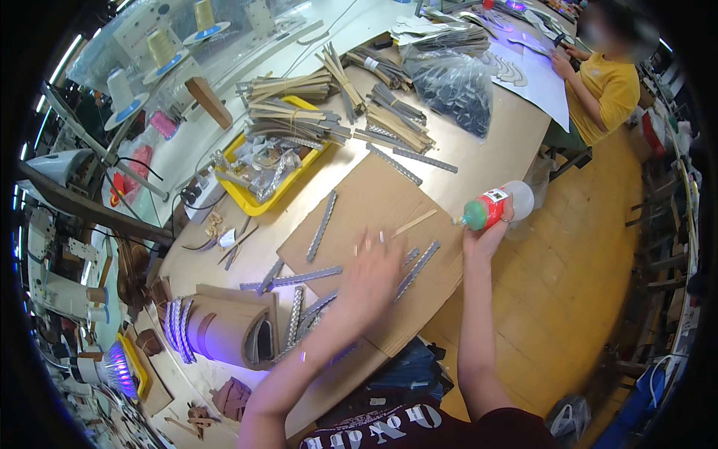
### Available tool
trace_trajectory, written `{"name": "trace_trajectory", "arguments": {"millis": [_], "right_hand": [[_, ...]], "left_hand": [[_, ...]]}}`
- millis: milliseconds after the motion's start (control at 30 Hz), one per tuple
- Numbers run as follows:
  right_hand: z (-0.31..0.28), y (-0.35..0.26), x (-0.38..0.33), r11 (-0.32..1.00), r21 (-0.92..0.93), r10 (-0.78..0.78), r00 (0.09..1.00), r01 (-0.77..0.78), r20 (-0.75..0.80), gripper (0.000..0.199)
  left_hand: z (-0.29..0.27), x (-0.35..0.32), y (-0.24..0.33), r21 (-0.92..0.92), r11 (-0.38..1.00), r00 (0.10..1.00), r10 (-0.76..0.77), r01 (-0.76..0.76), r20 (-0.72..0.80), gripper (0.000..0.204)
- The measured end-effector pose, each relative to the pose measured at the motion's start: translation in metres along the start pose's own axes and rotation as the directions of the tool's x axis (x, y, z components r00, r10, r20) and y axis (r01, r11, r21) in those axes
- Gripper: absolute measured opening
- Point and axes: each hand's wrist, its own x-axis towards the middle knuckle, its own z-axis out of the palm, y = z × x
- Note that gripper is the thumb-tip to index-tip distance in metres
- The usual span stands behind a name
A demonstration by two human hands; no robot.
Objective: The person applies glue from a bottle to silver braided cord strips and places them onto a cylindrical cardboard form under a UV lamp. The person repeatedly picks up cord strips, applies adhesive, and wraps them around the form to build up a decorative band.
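Note:
My right hand (490, 233) is wrapped around a squeeze bottle (494, 207) with a red label, a green end and a narrow nozzle, tilted with the nozzle to the left. My left hand (370, 269) is over a brown cardboard sheet (359, 198), its fingers smeared by motion. Close to its fingertips is a thin tan strip (416, 222); I cannot tell whether the hand touches it. Grey braided strips lie around on the cardboard, among them one upright strip (321, 226) and one slanted strip (417, 268) right of my left hand. Others are partly hidden under my left forearm.
A yellow tray (250, 203) holds plastic-wrapped pieces, with strip bundles (295, 120) behind it. Farther back lies a clear bag of dark pieces (452, 90). A rolled brown piece (228, 325) lies at the left. A person in yellow (609, 93) works at the far right.

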Motion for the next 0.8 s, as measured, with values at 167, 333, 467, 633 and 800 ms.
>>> {"name": "trace_trajectory", "arguments": {"millis": [167, 333, 467, 633, 800], "right_hand": [[-0.002, 0.005, 0.002, 0.998, -0.03, -0.063, 0.998, 0.063, -0.003, 0.037], [-0.002, 0.014, 0.001, 0.967, -0.141, -0.213, 0.977, 0.213, 0.018, 0.036], [-0.003, 0.013, -0.003, 0.959, -0.17, -0.219, 0.974, 0.225, 0.054, 0.036], [0.0, 0.006, -0.005, 0.988, -0.105, -0.113, 0.993, 0.117, 0.039, 0.039], [0.0, -0.004, -0.005, 0.998, 0.032, 0.05, 0.999, -0.05, 0.002, 0.041]], "left_hand": [[0.028, 0.115, -0.045, 0.18, 0.963, 0.974, 0.215, -0.199, -0.072, 0.028], [0.046, 0.163, -0.042, 0.388, 0.826, 0.911, 0.338, -0.408, 0.236, 0.014], [0.043, 0.167, -0.044, 0.446, 0.758, 0.873, 0.343, -0.476, 0.347, 0.015], [0.031, 0.134, -0.037, 0.37, 0.839, 0.891, 0.451, -0.4, -0.059, 0.024], [0.021, 0.087, -0.036, 0.419, 0.829, 0.881, 0.456, -0.369, -0.127, 0.024]]}}
